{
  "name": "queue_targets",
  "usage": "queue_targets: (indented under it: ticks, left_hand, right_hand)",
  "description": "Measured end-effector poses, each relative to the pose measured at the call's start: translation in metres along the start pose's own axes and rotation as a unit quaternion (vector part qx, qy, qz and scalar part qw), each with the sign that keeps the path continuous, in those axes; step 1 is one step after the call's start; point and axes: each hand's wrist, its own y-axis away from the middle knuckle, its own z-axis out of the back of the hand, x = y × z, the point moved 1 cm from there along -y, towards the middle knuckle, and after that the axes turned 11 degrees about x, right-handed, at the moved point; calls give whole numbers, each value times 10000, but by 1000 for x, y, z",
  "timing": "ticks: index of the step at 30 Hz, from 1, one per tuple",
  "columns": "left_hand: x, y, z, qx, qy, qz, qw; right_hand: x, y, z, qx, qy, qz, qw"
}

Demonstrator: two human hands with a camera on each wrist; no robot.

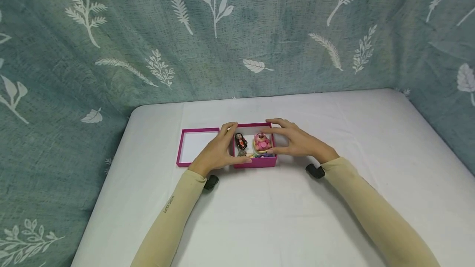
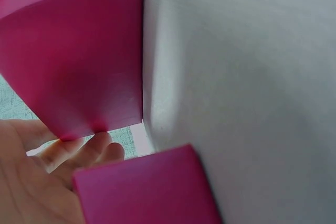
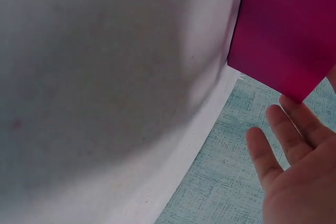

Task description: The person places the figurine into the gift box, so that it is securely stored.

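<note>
A magenta box [image 1: 255,163] with a white inside stands uncovered on the table. In it lie a small dark-haired doll [image 1: 241,140], a pink bear figure [image 1: 262,142] and small colourful pieces [image 1: 264,155] along the front. My left hand [image 1: 217,151] grips the box's left end, thumb at the front and fingers at the back corner. On the opposite end, my right hand [image 1: 298,141] holds the box with thumb and fingers spread front to back. The wrist views show fingertips touching the box's side wall [image 2: 79,66] and its lower corner [image 3: 283,30].
A shallow magenta lid [image 1: 200,129], white inside, lies left of the box, partly behind my left hand. White cloth [image 1: 282,226] covers the table. A green leaf-patterned curtain [image 1: 282,48] hangs behind and at both sides.
</note>
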Motion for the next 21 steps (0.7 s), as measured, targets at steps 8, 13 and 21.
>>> queue_targets:
  ticks: [8, 13, 21]
  left_hand:
    - [0, 0, -1, -22, -54, -33, 10000]
    - [-1, 0, 0, -23, -6, -21, 10000]
    - [-1, -1, -1, 19, 75, 37, 10000]
  right_hand:
    - [-1, 1, -3, -75, -246, -23, 9997]
    - [0, 2, -4, -171, -372, -27, 9992]
    - [-1, 6, -8, 11, -956, -517, 9941]
